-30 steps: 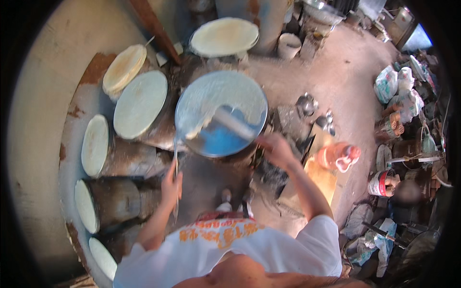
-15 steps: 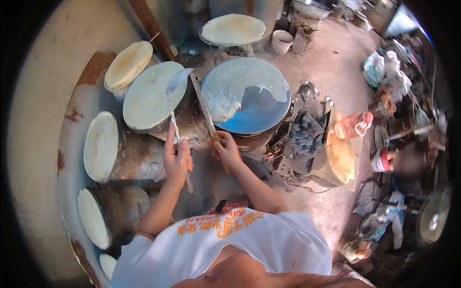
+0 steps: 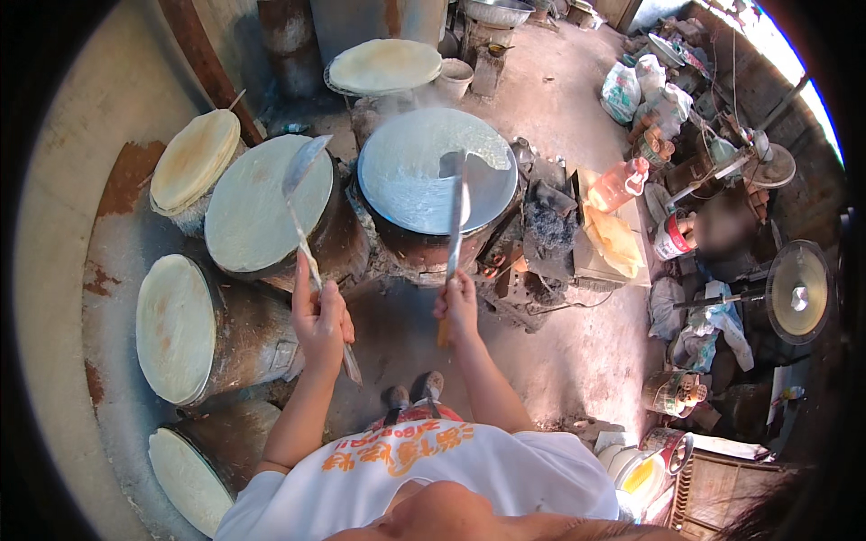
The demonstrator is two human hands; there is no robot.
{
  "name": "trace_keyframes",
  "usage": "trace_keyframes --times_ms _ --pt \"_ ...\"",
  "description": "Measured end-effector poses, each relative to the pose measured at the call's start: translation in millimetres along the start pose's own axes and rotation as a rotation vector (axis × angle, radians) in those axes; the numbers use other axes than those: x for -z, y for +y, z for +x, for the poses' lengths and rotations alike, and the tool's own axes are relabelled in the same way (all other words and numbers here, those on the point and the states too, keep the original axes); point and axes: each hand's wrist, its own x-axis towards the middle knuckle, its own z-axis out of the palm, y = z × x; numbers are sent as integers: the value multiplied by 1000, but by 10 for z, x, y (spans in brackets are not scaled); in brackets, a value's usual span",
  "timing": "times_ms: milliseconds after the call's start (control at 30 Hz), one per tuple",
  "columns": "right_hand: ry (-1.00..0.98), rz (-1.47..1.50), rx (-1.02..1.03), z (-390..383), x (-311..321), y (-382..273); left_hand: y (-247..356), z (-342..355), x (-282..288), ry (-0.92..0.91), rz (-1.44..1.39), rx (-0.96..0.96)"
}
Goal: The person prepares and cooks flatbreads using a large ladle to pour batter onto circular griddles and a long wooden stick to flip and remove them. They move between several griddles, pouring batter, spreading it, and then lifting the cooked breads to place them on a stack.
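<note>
My right hand (image 3: 460,307) grips the handle of a long, narrow spreader (image 3: 456,225), which points away from me over a round griddle (image 3: 502,187). Pale wet batter (image 3: 406,176) coats most of that griddle, with a dark bare patch at its right side. My left hand (image 3: 321,325) is closed around a long-handled ladle (image 3: 305,167). The ladle's bowl hangs over the right edge of a second griddle to the left, which carries a whole pale pancake (image 3: 262,207). Both hands are in front of the drum-like stoves.
More drum stoves with pancakes (image 3: 176,329) line the left wall. A stack of pancakes (image 3: 197,160) stands farther back, another round stack (image 3: 385,65) at the far middle. To the right are black ash (image 3: 550,216), a pink bottle (image 3: 618,185), a fan (image 3: 797,293) and bags.
The spreader has swung rightward across the griddle, and batter now covers more of its surface; the bare patch is smaller. My left hand still holds the ladle. The whole view has shifted.
</note>
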Motion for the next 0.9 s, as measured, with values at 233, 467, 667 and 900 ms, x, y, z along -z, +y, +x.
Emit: trace_keyframes --times_ms 233,467,667,900 --pt "-179 -263 -130 -156 -109 133 -10 29 39 -14 -31 35" --pt "-59 -247 -81 81 930 -690 -166 158 -241 -52 -45 33" --pt "-73 -461 -29 834 1074 -1531 -262 380 -774 -120 31 -40" --pt "-275 -589 -361 514 1001 -1455 -394 434 -1202 -81 95 37"
